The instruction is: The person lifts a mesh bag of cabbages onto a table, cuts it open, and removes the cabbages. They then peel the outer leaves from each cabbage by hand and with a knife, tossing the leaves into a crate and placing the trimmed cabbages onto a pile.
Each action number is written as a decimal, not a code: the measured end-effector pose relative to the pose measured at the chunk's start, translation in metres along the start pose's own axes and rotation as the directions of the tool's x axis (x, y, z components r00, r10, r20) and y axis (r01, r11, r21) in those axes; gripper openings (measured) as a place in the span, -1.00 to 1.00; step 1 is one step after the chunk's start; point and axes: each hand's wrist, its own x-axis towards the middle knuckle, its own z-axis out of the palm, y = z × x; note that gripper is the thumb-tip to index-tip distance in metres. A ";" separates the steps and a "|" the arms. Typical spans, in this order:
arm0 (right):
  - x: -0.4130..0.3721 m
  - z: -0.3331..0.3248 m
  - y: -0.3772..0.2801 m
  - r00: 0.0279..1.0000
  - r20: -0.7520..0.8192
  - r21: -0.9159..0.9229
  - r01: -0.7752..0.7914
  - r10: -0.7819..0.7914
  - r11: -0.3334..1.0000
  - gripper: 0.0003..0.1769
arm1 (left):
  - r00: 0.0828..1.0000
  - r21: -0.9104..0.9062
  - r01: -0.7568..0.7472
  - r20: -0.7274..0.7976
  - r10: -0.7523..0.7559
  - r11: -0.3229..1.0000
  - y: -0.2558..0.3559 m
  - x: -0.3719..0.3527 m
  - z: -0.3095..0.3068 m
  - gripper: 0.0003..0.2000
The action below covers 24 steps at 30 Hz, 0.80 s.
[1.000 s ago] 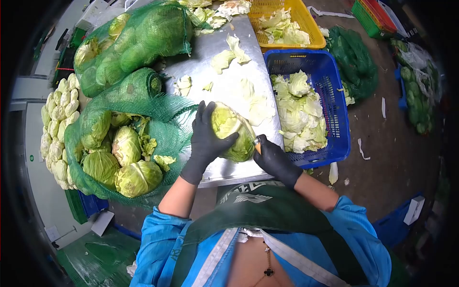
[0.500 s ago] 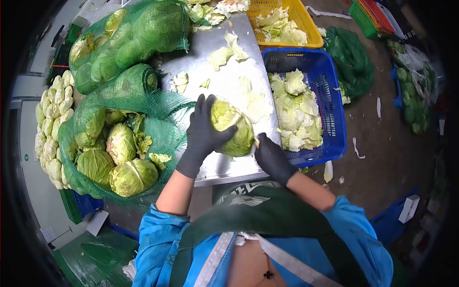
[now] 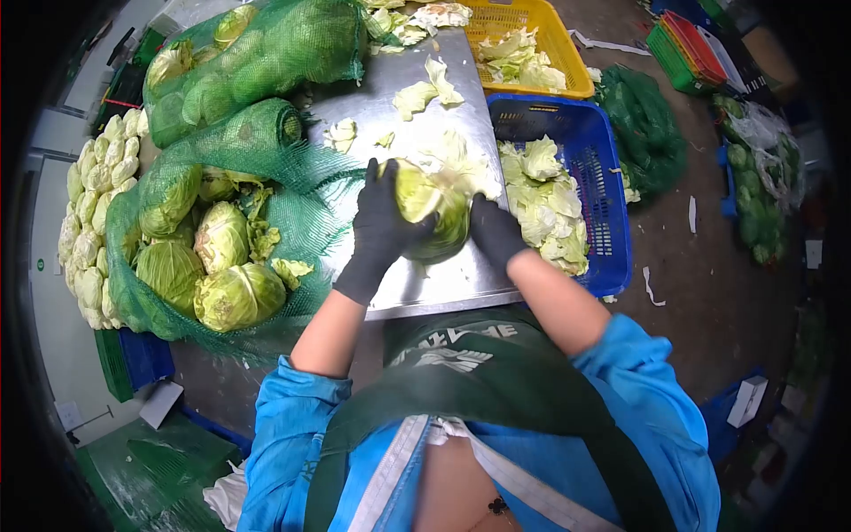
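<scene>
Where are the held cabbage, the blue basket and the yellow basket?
Held cabbage (image 3: pixel 448 213): head view, its leafy side.
Blue basket (image 3: pixel 567 122): head view, far inner wall.
Yellow basket (image 3: pixel 573 49): head view, right wall.

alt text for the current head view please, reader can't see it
A black-gloved left hand holds a cabbage at a metal table, the right hand close beside it. Left is a green mesh sack of cabbages; right, a blue crate of loose leaves.
</scene>
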 end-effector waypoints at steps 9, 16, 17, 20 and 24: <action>0.006 0.036 0.069 0.968 -0.237 0.506 0.052 0.081 0.861 -0.42 | 0.966 -0.864 0.112 -0.021 -0.256 0.491 -0.113 -0.034 0.042 -0.02; 0.037 0.055 -0.011 0.896 -0.443 0.392 0.233 -0.039 0.890 -0.21 | 0.970 -0.685 -0.051 -0.208 -0.128 0.727 -0.088 -0.033 0.040 -0.03; 0.041 0.053 -0.006 0.912 -0.399 0.372 0.252 -0.092 0.893 -0.30 | 0.967 -0.669 -0.080 -0.231 -0.105 0.739 -0.094 -0.036 0.042 -0.04; 0.054 0.046 0.002 0.904 -0.422 0.328 0.229 -0.075 0.917 -0.61 | 0.976 -0.850 0.009 -0.108 -0.191 0.527 -0.105 -0.043 0.042 -0.04; 0.101 0.017 0.071 0.902 -0.431 0.307 0.136 0.010 0.942 -0.60 | 0.991 -0.874 0.111 0.062 -0.118 0.474 -0.123 -0.031 0.015 -0.05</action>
